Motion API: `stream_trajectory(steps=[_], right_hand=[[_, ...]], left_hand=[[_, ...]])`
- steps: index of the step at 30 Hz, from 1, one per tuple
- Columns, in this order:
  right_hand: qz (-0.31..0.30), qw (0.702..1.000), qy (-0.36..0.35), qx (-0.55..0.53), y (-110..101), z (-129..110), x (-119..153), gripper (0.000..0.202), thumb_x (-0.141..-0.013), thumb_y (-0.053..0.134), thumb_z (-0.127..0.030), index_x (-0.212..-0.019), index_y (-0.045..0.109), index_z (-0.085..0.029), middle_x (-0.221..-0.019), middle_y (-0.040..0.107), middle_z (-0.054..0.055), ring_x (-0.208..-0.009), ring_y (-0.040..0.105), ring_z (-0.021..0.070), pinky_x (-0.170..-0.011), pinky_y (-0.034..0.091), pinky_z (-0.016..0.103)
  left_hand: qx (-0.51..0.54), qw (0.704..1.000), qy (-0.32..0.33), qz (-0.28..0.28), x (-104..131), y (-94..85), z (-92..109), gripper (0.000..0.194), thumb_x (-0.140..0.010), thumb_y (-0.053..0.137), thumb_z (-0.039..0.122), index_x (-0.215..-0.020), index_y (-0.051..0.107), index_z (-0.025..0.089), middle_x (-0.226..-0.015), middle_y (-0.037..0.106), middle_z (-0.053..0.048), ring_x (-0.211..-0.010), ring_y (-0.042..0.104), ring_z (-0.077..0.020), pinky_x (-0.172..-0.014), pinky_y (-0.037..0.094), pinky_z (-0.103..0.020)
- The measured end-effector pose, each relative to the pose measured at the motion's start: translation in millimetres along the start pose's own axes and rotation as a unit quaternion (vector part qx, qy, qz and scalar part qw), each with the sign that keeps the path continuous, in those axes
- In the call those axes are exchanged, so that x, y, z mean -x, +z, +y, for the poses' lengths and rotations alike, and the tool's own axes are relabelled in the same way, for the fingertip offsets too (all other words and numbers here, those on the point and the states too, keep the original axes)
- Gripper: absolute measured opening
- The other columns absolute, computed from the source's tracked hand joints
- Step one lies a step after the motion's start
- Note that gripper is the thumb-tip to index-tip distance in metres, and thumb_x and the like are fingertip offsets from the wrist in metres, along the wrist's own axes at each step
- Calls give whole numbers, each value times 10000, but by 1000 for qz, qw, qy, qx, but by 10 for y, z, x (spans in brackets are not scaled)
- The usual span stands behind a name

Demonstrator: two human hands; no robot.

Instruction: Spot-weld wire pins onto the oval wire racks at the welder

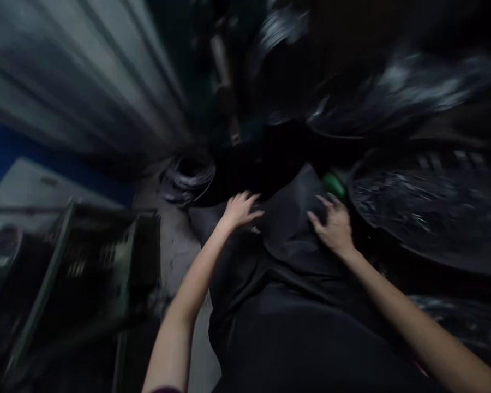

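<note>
A dark apron or similar cloth (288,218) covers my lap and knees. My left hand (240,210) hovers over or rests on its left side, fingers spread, holding nothing. On the other side, my right hand (333,224) lies near the right knee with its fingers apart and nothing in them. Just beyond the right fingertips shows a small green object (333,185), too blurred to name. Whether either palm presses on the cloth I cannot tell.
To the right stands a wide round tub (393,240) holding many small dark shiny pieces. Coiled wire (190,174) lies on the floor ahead left. A crate or rack frame (49,284) stands at left, below a corrugated panel (94,60). The view is dark and motion-blurred.
</note>
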State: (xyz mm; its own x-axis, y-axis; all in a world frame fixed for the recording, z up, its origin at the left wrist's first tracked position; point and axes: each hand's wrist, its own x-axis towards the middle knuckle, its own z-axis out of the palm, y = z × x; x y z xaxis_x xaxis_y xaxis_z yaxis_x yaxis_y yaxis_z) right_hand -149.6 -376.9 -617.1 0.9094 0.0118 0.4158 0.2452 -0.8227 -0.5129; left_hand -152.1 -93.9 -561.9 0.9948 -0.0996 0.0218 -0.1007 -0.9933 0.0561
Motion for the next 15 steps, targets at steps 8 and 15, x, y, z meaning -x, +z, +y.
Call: stream_trajectory(steps=[8,15], right_hand=[[-154,979,-131,21,48,-511,44,422,-916,626,-447,-1318,639,-320,-1500,441,77,-1423,358,262,-1186,303,465],[-281,950,-136,2,300,-488,249,309,-866,691,-254,-1164,728,-179,-1288,612,157,-1323,489,299,-1177,310,529]], left_hand=[[-128,985,66,-90,-444,-66,-24,281,-887,592,195,-1131,729,219,-1101,724,-132,-1091,626,-327,-1024,430,-562],[-44,994,42,-95,-324,46,482,497,-973,427,302,-1467,463,264,-1470,515,-125,-1369,459,-297,-1187,274,-556]])
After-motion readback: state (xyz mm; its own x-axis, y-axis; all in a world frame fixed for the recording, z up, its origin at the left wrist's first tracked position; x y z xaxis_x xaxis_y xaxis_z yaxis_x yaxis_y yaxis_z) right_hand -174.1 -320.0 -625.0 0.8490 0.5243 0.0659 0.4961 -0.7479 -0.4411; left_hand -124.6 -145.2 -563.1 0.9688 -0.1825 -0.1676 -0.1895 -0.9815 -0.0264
